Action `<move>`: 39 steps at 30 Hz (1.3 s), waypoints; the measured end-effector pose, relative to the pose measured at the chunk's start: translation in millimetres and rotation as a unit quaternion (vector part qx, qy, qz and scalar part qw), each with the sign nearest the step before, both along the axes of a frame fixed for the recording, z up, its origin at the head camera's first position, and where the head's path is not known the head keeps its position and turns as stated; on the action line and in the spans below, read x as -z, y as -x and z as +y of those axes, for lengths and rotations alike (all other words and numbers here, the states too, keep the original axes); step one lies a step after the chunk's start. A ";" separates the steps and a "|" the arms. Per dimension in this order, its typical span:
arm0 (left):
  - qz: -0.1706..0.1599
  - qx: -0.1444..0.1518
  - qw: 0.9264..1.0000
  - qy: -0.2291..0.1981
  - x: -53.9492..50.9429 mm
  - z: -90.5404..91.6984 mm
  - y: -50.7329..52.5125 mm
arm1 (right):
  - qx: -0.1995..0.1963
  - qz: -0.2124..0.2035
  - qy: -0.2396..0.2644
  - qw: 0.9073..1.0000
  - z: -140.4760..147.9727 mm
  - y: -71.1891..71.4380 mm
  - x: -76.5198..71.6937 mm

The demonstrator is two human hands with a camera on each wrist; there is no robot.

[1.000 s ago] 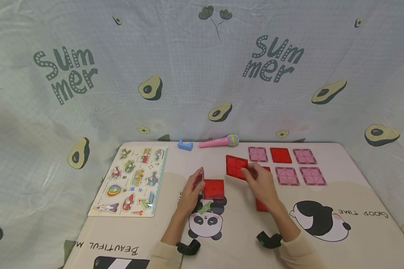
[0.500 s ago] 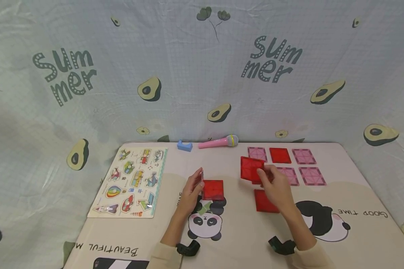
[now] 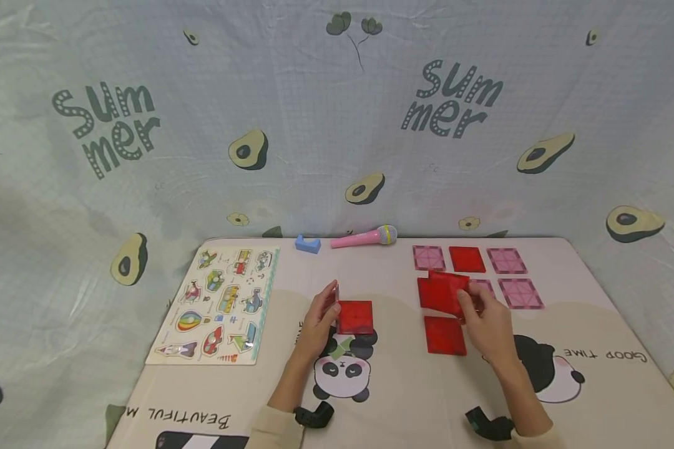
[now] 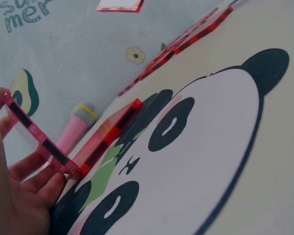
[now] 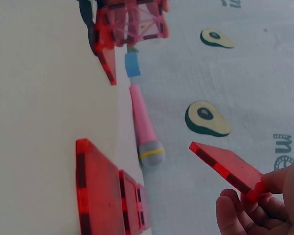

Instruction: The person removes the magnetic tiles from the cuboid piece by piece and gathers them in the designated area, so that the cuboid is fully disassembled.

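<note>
My left hand holds a pink magnetic tile upright, its edge meeting a red magnetic tile that lies flat by the printed panda. In the head view the pink tile shows only as a thin edge. My right hand pinches another red magnetic tile at one edge, raised and tilted above the table. From the head camera, this raised tile overlaps a red tile lying below. A further red tile lies flat just nearer to me.
Several pink tiles and one red tile lie in rows at the back right. A pink toy microphone and a blue block lie along the far edge. At left lies a picture puzzle board.
My right hand has moved right with the red tile, from near the middle to over the red tiles on the right. The left hand has kept its place with the pink tile.
</note>
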State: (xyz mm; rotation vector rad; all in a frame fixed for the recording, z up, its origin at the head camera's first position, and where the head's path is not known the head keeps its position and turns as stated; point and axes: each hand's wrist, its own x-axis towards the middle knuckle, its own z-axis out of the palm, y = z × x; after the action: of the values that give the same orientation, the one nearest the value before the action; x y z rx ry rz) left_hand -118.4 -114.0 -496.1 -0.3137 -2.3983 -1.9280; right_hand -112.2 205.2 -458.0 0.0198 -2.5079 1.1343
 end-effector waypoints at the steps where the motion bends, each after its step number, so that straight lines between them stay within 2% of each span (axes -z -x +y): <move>1: 0.001 0.000 1.000 0.000 0.3 0.1 0.2 | 0.002 -0.004 0.004 1.000 1.9 -1.3 0.4; 11: -0.003 -0.001 1.000 -0.001 1.0 0.1 -0.3 | 0.011 -0.017 -0.001 1.000 23.8 -9.4 6.0; 18: 0.000 0.002 1.000 -0.001 -0.2 1.0 0.0 | 0.026 -0.064 -0.014 0.998 40.0 -11.3 11.5; 31: -0.001 0.001 1.000 -0.006 -1.0 1.2 -0.3 | 0.071 -0.116 -0.028 0.990 71.8 -15.2 27.5; 39: 0.000 0.002 1.000 -0.003 -0.2 0.3 0.6 | 0.069 -0.156 -0.053 0.984 82.3 -21.2 35.4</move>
State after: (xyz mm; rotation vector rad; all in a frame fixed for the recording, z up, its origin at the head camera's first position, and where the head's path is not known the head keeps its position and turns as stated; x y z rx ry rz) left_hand -119.0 -113.7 -495.9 -0.3189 -2.3926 -1.9359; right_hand -91.0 287.5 -493.5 -0.3211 -2.7896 1.0126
